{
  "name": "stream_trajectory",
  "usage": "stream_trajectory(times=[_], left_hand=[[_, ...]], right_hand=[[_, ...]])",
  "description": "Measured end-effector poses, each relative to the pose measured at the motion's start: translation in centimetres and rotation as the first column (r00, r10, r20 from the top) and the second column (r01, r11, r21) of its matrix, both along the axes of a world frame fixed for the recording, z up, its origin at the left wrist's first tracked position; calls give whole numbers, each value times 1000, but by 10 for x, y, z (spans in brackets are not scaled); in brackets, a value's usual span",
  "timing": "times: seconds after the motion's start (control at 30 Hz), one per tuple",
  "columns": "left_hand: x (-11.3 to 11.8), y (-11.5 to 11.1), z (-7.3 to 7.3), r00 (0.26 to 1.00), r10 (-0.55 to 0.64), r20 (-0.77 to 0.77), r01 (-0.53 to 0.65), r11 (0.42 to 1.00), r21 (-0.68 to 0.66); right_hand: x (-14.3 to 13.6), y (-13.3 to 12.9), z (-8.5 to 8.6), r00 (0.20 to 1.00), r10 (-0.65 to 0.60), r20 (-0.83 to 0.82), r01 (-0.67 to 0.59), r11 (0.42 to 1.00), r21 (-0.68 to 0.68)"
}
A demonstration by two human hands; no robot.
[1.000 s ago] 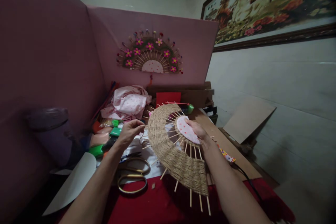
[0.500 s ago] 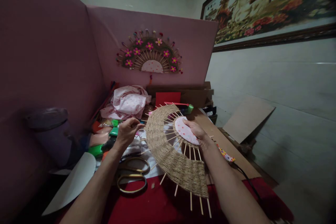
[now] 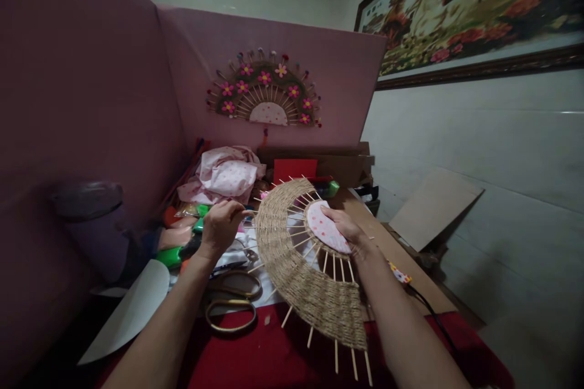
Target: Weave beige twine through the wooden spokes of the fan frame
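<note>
A half-round woven fan [image 3: 274, 237] of twisted straw cord on thin wooden sticks is held above the table. My right hand [image 3: 347, 230] grips it at its white, red-spotted half-disc centre [image 3: 325, 223], thumb on top and the other fingers hidden beneath. At the fan's outer left edge, my left hand [image 3: 223, 228] has thumb and forefinger pinched together on the tip of a projecting stick. Bare stick ends poke out all along the rim. Below my left hand lie big scissors [image 3: 232, 316] with gold-coloured handles.
A finished-looking fan with pink flowers [image 3: 264, 88] hangs on the pink panel. Behind my left hand are spotted cloth [image 3: 225, 173] and coloured packets [image 3: 168, 256]. White card [image 3: 130, 310] lies left, cardboard [image 3: 410, 279] right, with a black cable [image 3: 431, 310]. Red cloth [image 3: 255, 358] covers the front.
My left hand has shifted slightly up along the fan's edge, still pinching. The view has turned a little, so most things sit slightly further right. My right hand keeps its hold.
</note>
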State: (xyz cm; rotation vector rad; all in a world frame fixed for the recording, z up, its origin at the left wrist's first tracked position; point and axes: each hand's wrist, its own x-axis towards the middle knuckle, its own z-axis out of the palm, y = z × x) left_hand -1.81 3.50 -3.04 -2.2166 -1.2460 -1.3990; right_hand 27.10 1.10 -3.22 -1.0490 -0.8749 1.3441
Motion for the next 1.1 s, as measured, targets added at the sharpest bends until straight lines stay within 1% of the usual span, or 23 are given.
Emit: stream_trajectory(times=[0.1,0.27,0.47,0.77,0.87,1.0,1.1], left_hand=[[-1,0,1,1000,20,1,-20,1000,18],[-1,-1,3,1000,17,15,-17,999,38],[-1,-1,3,999,-20,33,19,999,50],[-1,1,2,987,-79,142,75,997,35],[-2,0,1,981,-77,180,76,997,13],[-4,-1,0,961,-58,272,65,998,-18],[-4,-2,1,941,-47,335,66,997,-46]], right_hand=[[0,-2,2,999,35,8,-34,998,-61],[1,-4,4,998,60,34,-58,998,-33],[-2,-8,8,997,31,71,-29,999,-30],[3,-3,3,995,81,51,-79,996,-37],[5,-2,2,997,71,36,-70,997,-39],[6,-1,2,998,56,5,-56,995,-86],[7,1,0,999,51,-10,-52,995,-79]])
